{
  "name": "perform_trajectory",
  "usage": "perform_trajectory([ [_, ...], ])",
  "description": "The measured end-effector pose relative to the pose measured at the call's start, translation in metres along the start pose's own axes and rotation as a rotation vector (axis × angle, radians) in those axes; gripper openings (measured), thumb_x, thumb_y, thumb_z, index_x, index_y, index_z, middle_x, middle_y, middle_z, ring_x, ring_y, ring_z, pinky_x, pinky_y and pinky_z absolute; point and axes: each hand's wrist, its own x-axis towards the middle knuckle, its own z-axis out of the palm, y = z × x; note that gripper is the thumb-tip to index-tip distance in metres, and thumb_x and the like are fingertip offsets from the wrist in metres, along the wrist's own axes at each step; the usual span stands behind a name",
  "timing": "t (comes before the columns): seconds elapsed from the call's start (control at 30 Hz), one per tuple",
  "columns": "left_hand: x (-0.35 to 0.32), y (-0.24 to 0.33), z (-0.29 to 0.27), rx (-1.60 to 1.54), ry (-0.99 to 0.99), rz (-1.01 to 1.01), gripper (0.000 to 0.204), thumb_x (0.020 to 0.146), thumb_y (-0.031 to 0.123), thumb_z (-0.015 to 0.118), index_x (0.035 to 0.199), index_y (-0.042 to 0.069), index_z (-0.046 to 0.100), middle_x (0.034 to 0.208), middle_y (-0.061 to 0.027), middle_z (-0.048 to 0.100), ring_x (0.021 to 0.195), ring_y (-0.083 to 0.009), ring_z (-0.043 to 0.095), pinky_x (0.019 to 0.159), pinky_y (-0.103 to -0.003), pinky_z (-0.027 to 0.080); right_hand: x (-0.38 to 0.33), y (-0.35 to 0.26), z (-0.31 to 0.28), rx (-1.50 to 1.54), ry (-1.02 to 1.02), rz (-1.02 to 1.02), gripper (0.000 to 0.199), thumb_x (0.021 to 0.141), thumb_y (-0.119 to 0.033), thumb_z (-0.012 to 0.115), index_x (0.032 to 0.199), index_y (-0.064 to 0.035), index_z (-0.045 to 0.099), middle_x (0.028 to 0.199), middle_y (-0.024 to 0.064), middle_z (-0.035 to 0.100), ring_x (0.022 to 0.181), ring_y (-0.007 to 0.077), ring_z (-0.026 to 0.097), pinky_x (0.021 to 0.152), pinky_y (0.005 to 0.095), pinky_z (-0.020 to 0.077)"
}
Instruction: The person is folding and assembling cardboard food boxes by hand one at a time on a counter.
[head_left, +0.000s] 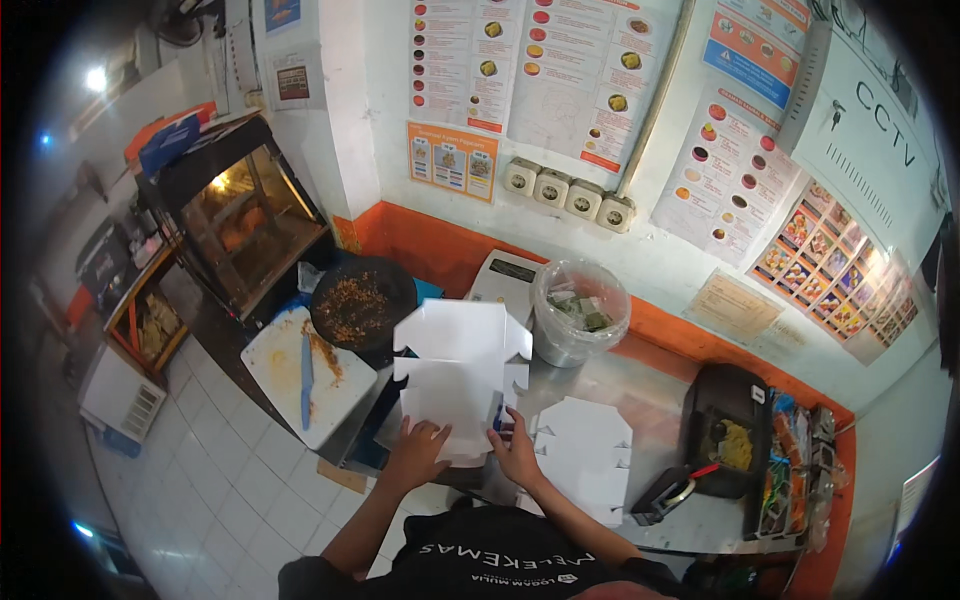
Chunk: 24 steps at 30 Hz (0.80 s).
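In front of me lies a white cardboard box (452,385), partly folded, its lid panel standing open toward the wall and its side tabs sticking out. My left hand (415,455) rests on the near left part of the box with its fingers spread. At the right side wall my right hand (515,452) holds the cardboard between thumb and fingers, beside a small dark blue print. Just to the right is flat white box cardboard (582,455) with cut corners and slots; whether it is one sheet or several I cannot tell.
Left: a white cutting board (272,375) with a blue knife (306,380), a dark stone mortar (363,305) with reddish bits, and a lit display case (240,215). Behind: a clear bucket (580,315) of packets. Right: a tape dispenser (662,495) and a black container (725,430).
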Motion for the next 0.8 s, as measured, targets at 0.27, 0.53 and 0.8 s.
perform_trajectory([
  [0.27,-0.034,-0.081,0.094,-0.01,-0.301,0.074,0.022,0.095,0.02,0.058,0.108,0.015,0.076,0.102,-0.0087,0.069,0.11,-0.0276,0.064,0.116,-0.067,0.022,0.019,0.107,0.043,-0.502,-0.088,-0.06,0.047,0.088,-0.014,0.067,0.128,0.0045,0.051,0.105,0.0299,0.066,0.096,0.044,0.066,0.085,0.0512,0.0525],
  [0.53,-0.042,-0.083,0.088,-0.073,-0.432,0.165,0.051,0.087,0.051,0.071,0.121,0.014,0.067,0.114,-0.01,0.063,0.119,-0.0313,0.058,0.111,-0.073,0.022,0.014,0.078,0.045,-0.504,-0.029,0.258,0.051,0.078,-0.015,0.078,0.121,0.0015,0.056,0.11,0.0244,0.063,0.11,0.0464,0.06,0.096,0.0527,0.0494],
  [0.8,-0.028,-0.073,0.076,0.126,-0.529,0.205,0.066,0.07,0.058,0.083,0.112,0.01,0.067,0.109,-0.0134,0.064,0.112,-0.0323,0.062,0.114,-0.072,0.019,-0.023,0.059,0.052,-1.025,-0.468,-0.545,0.04,0.083,-0.021,0.068,0.117,0.0005,0.062,0.096,0.0191,0.069,0.094,0.0329,0.071,0.117,0.0514,0.0367],
])
